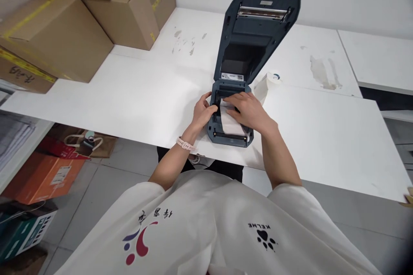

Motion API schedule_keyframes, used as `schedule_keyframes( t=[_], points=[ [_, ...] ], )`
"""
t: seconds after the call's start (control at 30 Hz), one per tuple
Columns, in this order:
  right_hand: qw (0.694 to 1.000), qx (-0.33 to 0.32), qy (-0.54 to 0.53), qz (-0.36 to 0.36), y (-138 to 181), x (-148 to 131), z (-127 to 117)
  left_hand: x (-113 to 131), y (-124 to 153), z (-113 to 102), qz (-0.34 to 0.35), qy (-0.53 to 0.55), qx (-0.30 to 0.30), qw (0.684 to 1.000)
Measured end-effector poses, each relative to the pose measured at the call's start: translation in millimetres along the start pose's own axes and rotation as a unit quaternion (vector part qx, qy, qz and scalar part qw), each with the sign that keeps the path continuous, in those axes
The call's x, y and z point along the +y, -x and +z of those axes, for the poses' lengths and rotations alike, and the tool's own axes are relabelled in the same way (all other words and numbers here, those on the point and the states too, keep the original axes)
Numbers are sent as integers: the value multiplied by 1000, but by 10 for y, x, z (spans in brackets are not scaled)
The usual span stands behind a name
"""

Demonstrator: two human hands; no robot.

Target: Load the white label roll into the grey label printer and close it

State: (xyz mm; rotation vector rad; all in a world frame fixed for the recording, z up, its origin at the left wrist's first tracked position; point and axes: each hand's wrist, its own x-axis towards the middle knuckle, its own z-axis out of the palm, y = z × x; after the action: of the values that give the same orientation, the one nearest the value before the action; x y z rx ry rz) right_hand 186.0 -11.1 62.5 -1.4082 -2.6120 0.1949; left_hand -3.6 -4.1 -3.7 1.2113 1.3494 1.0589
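Note:
A dark blue-grey label printer stands on the white table with its lid raised. White label paper lies in its bay and runs toward the front roller. My left hand grips the printer's left side, its thumb over the inner edge. Inside the bay, my right hand has its bent fingers on the label paper near the back; the hand hides part of the bay, so the exact grip is partly covered.
Behind the printer on the right is a white paper roll. Cardboard boxes are stacked at the table's left end. An orange box and bags sit below on the left. The table's front edge runs close to my body.

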Motion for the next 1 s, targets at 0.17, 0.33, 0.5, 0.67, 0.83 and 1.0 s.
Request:
schedule_keyframes(
  t=[0.17,0.33,0.5,0.67,0.83,1.0],
  points=[
    [988,111,-104,-20,671,-224,119,-30,25,-3,-20,19,-8,1000],
    [990,115,-70,-33,1012,-393,321,-41,-10,16,-45,73,-31,996],
    [991,110,-71,-36,1098,-387,414,1,-29,-6,-68,139,-127,980],
    [967,200,-157,-9,1086,-389,515,-20,-42,-4,-66,147,-124,979],
    [938,246,-244,23,1071,-407,578,-33,-52,-3,-61,147,-126,979],
    [924,235,-300,37,1115,-387,568,-53,-50,-19,-53,143,-141,978]
  ],
)
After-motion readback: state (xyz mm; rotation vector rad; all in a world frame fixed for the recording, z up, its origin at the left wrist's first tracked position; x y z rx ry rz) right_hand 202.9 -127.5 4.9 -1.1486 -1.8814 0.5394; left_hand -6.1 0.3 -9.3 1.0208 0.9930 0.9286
